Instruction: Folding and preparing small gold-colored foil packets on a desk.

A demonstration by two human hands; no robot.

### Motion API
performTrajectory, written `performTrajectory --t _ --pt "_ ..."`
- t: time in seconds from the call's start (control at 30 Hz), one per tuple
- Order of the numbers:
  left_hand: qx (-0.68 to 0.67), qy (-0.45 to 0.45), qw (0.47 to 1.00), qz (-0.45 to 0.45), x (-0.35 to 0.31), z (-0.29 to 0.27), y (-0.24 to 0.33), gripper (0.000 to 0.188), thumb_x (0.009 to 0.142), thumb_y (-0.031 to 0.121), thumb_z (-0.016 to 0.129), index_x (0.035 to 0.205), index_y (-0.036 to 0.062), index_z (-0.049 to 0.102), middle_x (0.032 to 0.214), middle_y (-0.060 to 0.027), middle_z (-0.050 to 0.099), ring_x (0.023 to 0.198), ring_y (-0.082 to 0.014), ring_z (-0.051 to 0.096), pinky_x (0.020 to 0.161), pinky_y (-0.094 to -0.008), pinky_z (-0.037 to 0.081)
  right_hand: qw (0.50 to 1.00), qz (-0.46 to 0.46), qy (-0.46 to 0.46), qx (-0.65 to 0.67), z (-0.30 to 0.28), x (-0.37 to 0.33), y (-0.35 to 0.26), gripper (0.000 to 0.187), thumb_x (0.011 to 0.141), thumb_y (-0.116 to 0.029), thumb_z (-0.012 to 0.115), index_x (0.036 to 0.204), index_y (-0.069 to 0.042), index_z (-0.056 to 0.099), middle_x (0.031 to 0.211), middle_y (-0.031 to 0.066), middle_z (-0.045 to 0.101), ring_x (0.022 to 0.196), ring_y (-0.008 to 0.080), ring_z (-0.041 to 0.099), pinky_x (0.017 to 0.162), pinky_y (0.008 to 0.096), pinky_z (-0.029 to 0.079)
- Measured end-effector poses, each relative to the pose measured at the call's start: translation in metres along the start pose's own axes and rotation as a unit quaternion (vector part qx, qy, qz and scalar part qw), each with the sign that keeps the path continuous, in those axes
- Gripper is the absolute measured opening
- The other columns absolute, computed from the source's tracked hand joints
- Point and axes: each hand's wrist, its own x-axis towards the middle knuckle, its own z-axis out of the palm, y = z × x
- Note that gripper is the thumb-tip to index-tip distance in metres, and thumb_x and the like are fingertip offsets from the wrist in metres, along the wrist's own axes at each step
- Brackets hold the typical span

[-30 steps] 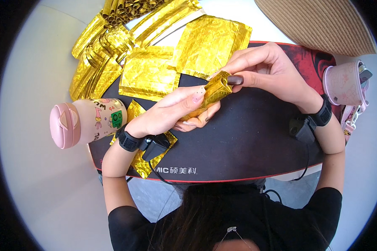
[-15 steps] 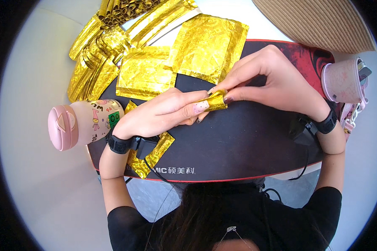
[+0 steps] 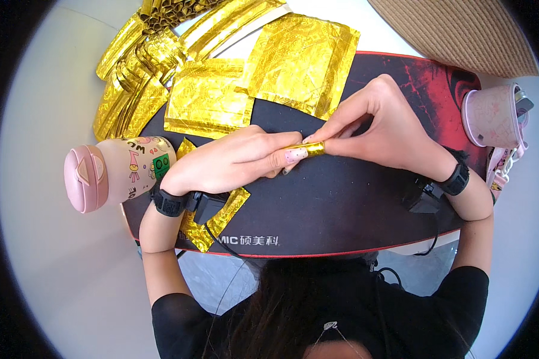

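A small piece of gold foil paper point(image 3: 315, 148), rolled into a narrow tube, sits between my hands above the dark mat. My left hand point(image 3: 239, 155) is closed on its left end, thumb laid along the roll. The thumb and fingertips of my right hand point(image 3: 380, 128) pinch its right end. Beyond the hands lie two flat stacks of gold foil sheets, one at the left point(image 3: 208, 99) and a larger one at the right point(image 3: 305, 63). Another gold foil piece point(image 3: 232, 209) lies partly hidden under my left wrist.
Fanned folded gold strips point(image 3: 129, 105) and a pile of gold rolls point(image 3: 176, 15) sit at the far left. A pink-lidded bottle point(image 3: 126, 164) lies left on the mat point(image 3: 341, 203). A pink cup point(image 3: 491, 116) stands right, below a ribbed tan object point(image 3: 461, 33).
The gold foil between my hands has become a tighter, narrower roll. My right hand has shifted slightly down, and its fingers have drawn closer around the end.
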Motion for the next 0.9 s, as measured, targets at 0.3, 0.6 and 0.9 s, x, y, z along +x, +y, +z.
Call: performTrajectory --t 0.3,0.6,0.9 --pt "-0.148 -0.06 0.983 -0.092 -0.003 -0.005 0.004 0.049 0.101 0.041 0.034 0.093 -0.0012 0.057 0.061 -0.0007 0.044 0.051 -0.0086 0.039 0.049 -0.024 0.035 0.982 -0.138 -0.066 -0.107 -0.017 0.003 -0.003 0.017 0.072 -0.006 0.07 0.089 -0.003 0.072 0.076 0.0135 0.068 0.069 0.0276 0.066 0.062 0.0317 0.05" --pt "-0.144 -0.068 0.984 -0.082 0.001 -0.002 0.001 0.05 0.101 0.042 0.034 0.092 -0.0019 0.057 0.06 0.0011 0.044 0.049 -0.0068 0.035 0.044 -0.0222 0.031 0.977 -0.11 -0.064 -0.172 -0.012 -0.002 -0.006 0.018 0.071 -0.007 0.074 0.089 -0.006 0.074 0.078 0.0106 0.07 0.067 0.0216 0.068 0.059 0.024 0.051" --pt "-0.188 -0.074 0.972 -0.117 -0.001 -0.005 0.0 0.049 0.101 0.042 0.036 0.093 -0.0013 0.057 0.061 0.0019 0.044 0.048 -0.0046 0.034 0.042 -0.0199 0.028 0.991 -0.099 0.003 -0.088 -0.001 -0.001 0.003 0.009 0.068 -0.002 0.072 0.076 0.0 0.072 0.066 0.0133 0.067 0.059 0.019 0.067 0.056 0.0254 0.053"
